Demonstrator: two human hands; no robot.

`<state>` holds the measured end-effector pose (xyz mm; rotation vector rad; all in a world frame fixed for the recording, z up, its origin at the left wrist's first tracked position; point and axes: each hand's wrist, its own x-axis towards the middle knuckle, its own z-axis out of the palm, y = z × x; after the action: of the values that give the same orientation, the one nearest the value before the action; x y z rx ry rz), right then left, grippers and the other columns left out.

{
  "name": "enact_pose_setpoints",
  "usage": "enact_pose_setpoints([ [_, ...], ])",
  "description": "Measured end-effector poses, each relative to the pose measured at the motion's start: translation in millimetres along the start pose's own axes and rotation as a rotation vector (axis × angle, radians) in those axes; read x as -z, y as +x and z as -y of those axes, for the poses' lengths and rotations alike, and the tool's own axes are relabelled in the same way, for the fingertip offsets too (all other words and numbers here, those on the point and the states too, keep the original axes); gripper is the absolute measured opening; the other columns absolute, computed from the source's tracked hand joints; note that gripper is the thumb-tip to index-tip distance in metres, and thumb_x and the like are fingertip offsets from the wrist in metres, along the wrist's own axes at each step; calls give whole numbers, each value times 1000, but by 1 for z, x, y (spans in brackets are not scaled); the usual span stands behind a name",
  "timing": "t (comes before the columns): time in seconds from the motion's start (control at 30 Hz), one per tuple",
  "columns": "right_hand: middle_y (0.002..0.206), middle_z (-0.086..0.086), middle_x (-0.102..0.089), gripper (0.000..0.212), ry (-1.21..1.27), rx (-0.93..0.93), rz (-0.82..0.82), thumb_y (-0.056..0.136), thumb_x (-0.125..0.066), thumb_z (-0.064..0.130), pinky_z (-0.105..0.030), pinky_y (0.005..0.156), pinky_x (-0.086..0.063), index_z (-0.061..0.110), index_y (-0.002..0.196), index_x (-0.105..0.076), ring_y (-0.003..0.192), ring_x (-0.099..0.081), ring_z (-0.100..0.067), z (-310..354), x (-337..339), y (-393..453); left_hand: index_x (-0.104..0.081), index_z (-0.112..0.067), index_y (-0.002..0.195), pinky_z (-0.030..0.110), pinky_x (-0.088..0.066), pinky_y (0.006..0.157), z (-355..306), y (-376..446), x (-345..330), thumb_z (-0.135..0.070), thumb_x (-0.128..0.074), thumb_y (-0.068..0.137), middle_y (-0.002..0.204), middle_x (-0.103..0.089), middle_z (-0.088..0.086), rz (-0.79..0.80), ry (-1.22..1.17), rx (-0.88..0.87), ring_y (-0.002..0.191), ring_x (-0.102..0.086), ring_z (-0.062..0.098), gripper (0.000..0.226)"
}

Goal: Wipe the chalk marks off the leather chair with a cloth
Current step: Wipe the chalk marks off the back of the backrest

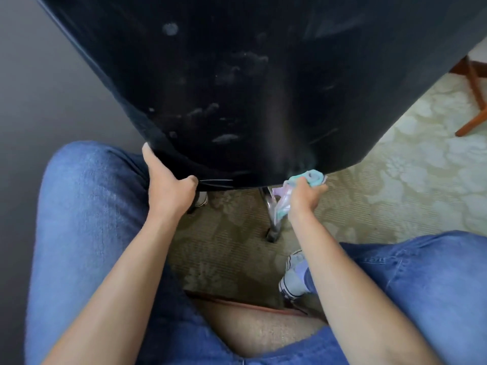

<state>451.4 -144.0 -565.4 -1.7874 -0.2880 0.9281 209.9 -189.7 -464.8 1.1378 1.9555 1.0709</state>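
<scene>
Leather chair (263,83) chalk-smudged, left hand (168,191) gripping edge, right hand (303,196) holding cloth (311,179)

pale floral-patterned carpet (411,164) underfoot. resting on it: black chair leg with a caster (272,234), white sneaker (292,276), slanted wooden furniture legs (474,111) at far right, reddish strip (250,304) along the near edge.

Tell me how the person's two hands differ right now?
The left hand grips the bottom edge of the black chair, fingers curled under it; the right hand holds a bunched teal cloth against that edge. The left carries no cloth. Both reach forward from bare forearms at the chair's lower rim.
</scene>
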Motion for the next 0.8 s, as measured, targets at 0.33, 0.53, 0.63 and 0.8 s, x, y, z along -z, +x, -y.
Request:
enact_pose_setpoints([
  [0.33, 126, -4, -43, 48, -221, -36, 284, 98, -51, 29, -29, 86, -29, 12, 139, -31, 105, -47, -20, -35, -55, -101, -25, -19, 145, 41, -46, 110, 23, -7, -5, -3, -77, 78, 139, -36, 4, 54, 31, -189, 125, -42, 15, 86],
  [0.53, 109, -11, -69, 33, -285, 211, 579, 103, -44, 44, -34, 83, -58, 15, 117, -51, 96, -69, -21, -50, -72, -148, -20, -33, 150, 50, -55, 102, 30, -11, -7, -10, -73, 87, 142, -48, -2, 83, 11, -237, 127, -55, 18, 85],
  [0.63, 100, 28, -57, 29, -254, 201, 420, 91, -72, 30, -23, 82, -53, 25, 109, -50, 90, -61, 2, -49, -59, -121, -20, -36, 152, 50, -54, 104, 28, -3, -8, -20, -75, 93, 144, -58, -2, 55, 23, -192, 128, -59, 20, 82],
  [0.8, 112, 1, -62, 38, -63, 20, 29, 91, -68, 16, -45, 96, -55, 24, 121, -46, 101, -66, -26, -36, -31, -59, -31, -32, 139, 49, -54, 104, 29, 1, -11, -22, -76, 95, 137, -63, -1, 37, 31, -183, 123, -61, 20, 64],
])
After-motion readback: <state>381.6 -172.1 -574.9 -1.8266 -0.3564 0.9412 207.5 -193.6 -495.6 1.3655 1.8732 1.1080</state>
